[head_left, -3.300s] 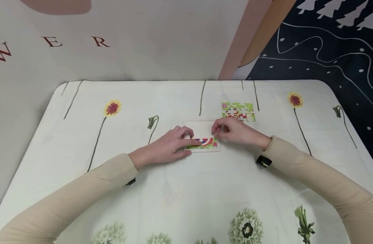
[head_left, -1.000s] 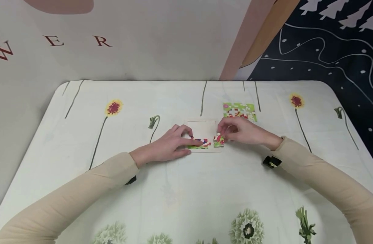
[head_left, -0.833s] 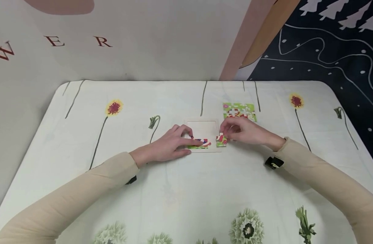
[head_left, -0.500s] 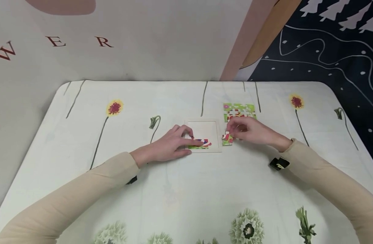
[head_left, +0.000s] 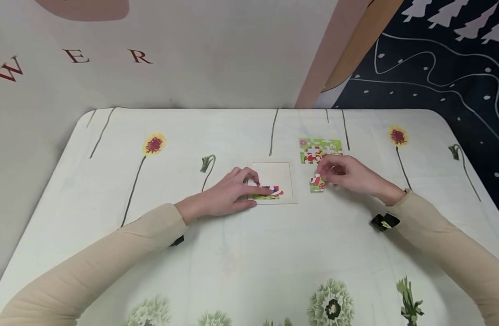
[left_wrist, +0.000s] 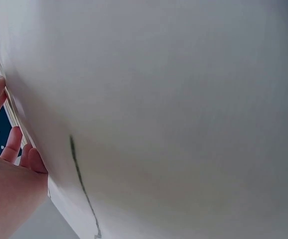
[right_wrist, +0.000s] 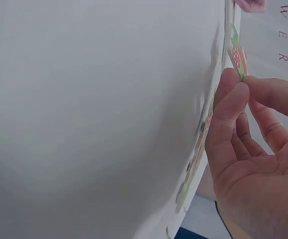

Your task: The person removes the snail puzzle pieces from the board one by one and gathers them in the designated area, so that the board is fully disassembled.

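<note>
A pale puzzle tray point(head_left: 274, 172) lies on the table in the head view, with a strip of colourful puzzle pieces point(head_left: 261, 196) along its lower left. My left hand point(head_left: 227, 194) rests over the tray's left side. Its extended index finger presses on that strip. Right of the tray, my right hand point(head_left: 353, 178) pinches a puzzle piece point(head_left: 316, 184), green with red and a dotted patch. The right wrist view shows this piece point(right_wrist: 236, 56) between thumb and fingertip, held off the cloth. In the left wrist view, my left hand point(left_wrist: 7, 164) is partly cut off.
Behind my right hand lies a block of green and red puzzle pieces point(head_left: 331, 145), partly hidden by the fingers. A white flowered tablecloth point(head_left: 241, 262) covers the table. A wall point(head_left: 217, 59) stands along the far edge.
My right hand has lifted the piece from the strip's right end and carried it rightward, out of the tray. The left hand has stayed in place on the strip.
</note>
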